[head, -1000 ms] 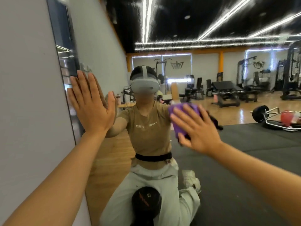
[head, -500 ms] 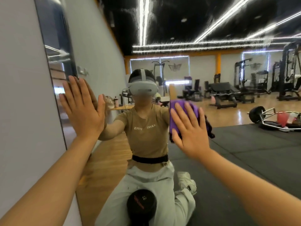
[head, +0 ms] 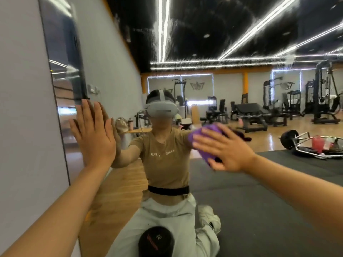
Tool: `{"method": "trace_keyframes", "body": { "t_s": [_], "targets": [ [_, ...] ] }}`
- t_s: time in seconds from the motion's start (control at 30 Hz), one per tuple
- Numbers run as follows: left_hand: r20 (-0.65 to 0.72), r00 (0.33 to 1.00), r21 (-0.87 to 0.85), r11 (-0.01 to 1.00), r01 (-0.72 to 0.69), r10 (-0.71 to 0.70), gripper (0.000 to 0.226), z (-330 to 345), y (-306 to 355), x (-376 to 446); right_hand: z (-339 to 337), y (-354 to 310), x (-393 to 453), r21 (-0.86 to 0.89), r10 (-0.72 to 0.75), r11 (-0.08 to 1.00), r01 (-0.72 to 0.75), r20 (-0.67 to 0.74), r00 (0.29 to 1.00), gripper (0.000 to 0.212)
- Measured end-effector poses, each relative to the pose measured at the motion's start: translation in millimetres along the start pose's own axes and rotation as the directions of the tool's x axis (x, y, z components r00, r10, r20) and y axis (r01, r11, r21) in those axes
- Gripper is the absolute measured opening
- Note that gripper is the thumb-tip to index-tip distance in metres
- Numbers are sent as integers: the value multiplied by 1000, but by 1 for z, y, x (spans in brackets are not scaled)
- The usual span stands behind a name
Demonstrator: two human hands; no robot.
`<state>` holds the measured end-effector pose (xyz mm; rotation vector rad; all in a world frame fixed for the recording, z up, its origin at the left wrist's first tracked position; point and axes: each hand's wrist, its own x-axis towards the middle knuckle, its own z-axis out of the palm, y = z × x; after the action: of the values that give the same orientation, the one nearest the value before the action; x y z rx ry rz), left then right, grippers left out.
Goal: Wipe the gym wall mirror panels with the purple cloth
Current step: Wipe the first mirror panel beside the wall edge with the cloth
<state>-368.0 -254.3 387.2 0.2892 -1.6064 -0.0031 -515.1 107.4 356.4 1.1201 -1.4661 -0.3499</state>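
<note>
Head view: the mirror (head: 241, 191) fills most of the frame, its dark left edge meeting a grey wall (head: 24, 108). Reflected in it are a black ceiling with bright light strips, a wood floor, a black mat (head: 269, 210), benches and weight machines at the back, and a barbell frame (head: 311, 145) lying at right. A kneeling person in a headset is reflected at centre, with a round black weight (head: 156, 242) low in front. The left hand (head: 94, 134) lies flat on the glass, fingers straight and together. The right hand (head: 225, 147), fingers spread and straight, presses the cloth (head: 202, 140) against the mirror at chest height.
</note>
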Motion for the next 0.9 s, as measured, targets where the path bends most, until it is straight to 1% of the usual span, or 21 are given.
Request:
{"method": "trace_keyframes", "body": {
  "t_s": [0.07, 0.1, 0.17, 0.23, 0.3, 0.33, 0.37, 0.43, 0.5, 0.6, 0.7, 0.77, 0.83, 0.9],
  "targets": [
    [-11, 1000, -27, 1000, 3, -4, 55, 6, 5, -1, -15, 34, 30, 7, 203, 979, -203, -47, 978, 67],
    [-19, 1000, -31, 1000, -2, 1, 53, 8, 7, -2, -21, 48, 43, 27, 309, 951, -308, -68, 949, 66],
    [-16, 1000, -30, 1000, 4, -4, 52, 10, 10, -2, -30, 67, 63, 89, 501, 865, -493, -96, 860, 65],
    [25, 1000, -27, 1000, 13, -12, 55, 7, 12, -3, -30, 67, 73, 130, 619, 785, -606, -121, 776, 65],
    [69, 998, -15, 1000, 3, -2, 63, -2, 15, -5, -24, 51, 70, 157, 677, 736, -658, -153, 720, 64],
    [83, 997, -6, 1000, -5, 6, 68, -5, 17, -6, -19, 40, 63, 164, 685, 728, -665, -165, 709, 64],
    [92, 996, 2, 1000, -9, 9, 74, -8, 19, -7, -14, 27, 53, 160, 680, 733, -661, -170, 714, 63],
    [104, 995, 23, 1000, -14, 11, 83, -10, 21, -7, -4, 0, 26, 122, 636, 771, -625, -163, 754, 64],
    [113, 994, 33, 999, 3, -7, 86, -10, 23, -8, 7, -28, -9, 85, 582, 813, -576, -137, 801, 66],
    [139, 990, -12, 1000, 0, 2, 76, -13, 28, -10, 21, -75, -66, 32, 515, 857, -514, -68, 855, 68],
    [131, 988, -70, 995, -69, 78, 61, -9, 34, -17, 31, -103, -103, -5, 479, 878, -479, -5, 878, 64],
    [114, 990, -77, 994, -80, 89, 57, -7, 39, -20, 31, -105, -109, -16, 485, 875, -484, 10, 875, 71],
    [124, 990, -79, 995, -53, 63, 58, -7, 43, -21, 29, -101, -105, -6, 476, 879, -476, 7, 879, 80],
    [143, 989, -79, 996, -34, 46, 60, -9, 46, -22, 22, -88, -91, 18, 486, 874, -486, -6, 874, 81]
  ]
}}
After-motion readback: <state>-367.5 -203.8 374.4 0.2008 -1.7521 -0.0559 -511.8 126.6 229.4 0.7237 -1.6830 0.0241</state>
